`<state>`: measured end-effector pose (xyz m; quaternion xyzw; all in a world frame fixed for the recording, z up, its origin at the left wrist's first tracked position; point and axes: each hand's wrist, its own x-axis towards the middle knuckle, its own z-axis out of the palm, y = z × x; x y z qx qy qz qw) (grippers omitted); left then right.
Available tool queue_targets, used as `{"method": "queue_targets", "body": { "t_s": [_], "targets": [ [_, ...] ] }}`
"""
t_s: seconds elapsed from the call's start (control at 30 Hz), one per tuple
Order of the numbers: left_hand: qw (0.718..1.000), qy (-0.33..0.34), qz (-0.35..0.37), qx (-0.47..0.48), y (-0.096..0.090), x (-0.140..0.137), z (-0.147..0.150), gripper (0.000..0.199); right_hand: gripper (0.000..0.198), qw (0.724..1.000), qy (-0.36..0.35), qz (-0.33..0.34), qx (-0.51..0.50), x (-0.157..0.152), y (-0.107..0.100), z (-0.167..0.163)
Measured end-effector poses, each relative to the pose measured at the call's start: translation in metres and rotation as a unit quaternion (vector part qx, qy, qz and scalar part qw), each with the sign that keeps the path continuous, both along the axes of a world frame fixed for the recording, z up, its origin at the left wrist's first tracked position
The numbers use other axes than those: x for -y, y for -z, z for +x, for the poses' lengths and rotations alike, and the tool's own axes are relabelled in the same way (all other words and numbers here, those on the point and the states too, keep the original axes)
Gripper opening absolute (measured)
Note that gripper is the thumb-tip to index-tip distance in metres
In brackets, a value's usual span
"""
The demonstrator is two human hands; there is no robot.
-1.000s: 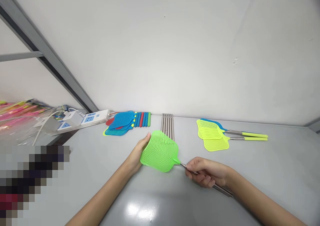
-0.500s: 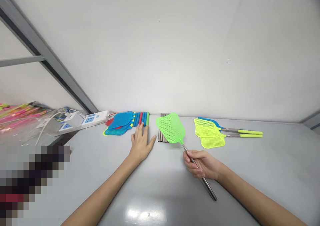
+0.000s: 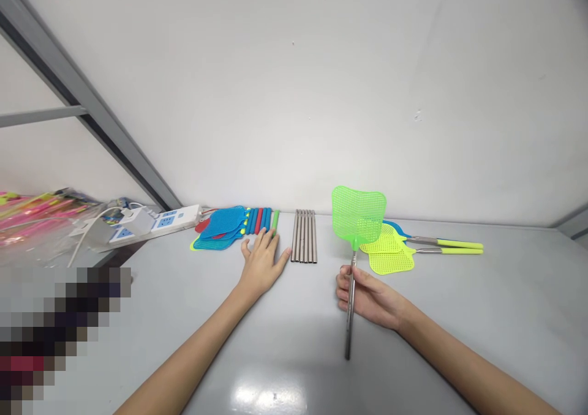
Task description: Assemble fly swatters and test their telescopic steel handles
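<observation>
I see the green tube [image 3: 275, 220] just past the left hand [image 3: 261, 265], the nearer one — long axis fore-aft; left splayed, contact unclear; right hand [image 3: 371, 299] wraps metal rod [image 3: 349, 332] of green swatter head [image 3: 357, 214]

One head-worn camera looks forward and down over both hands [image 3: 260, 264] toward the wall [image 3: 294, 109].

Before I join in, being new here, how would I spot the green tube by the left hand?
On the grey table, coloured tubes lie right of the blue swatter heads. The green tube is at their right end, by the left hand, the only green among blue and red.
</observation>
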<state>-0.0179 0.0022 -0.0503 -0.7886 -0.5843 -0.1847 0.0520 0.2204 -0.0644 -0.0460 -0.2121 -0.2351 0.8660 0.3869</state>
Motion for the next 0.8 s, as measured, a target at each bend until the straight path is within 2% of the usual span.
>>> {"method": "queue_targets", "body": {
  "t_s": [0.17,0.53,0.7,0.8],
  "targets": [
    [0.998,0.024,0.007,0.063,-0.0020,0.0024,0.0010,0.030,0.023,1.000,0.012,0.020,0.011,-0.0014,0.0020,-0.0008],
    [0.988,0.068,-0.002,0.142,-0.0011,0.0000,-0.0012,0.026,0.022,0.994,0.103,0.033,0.034,-0.0051,0.0054,-0.0015],
    [0.972,0.046,0.033,0.228,-0.0029,-0.0015,-0.0048,0.025,0.025,0.990,0.133,0.030,0.030,-0.0063,0.0052,-0.0008],
    [0.948,0.010,0.056,0.312,-0.0044,-0.0028,-0.0080,0.023,0.025,0.992,0.122,0.029,0.023,-0.0058,0.0044,-0.0007]
  ]
}}
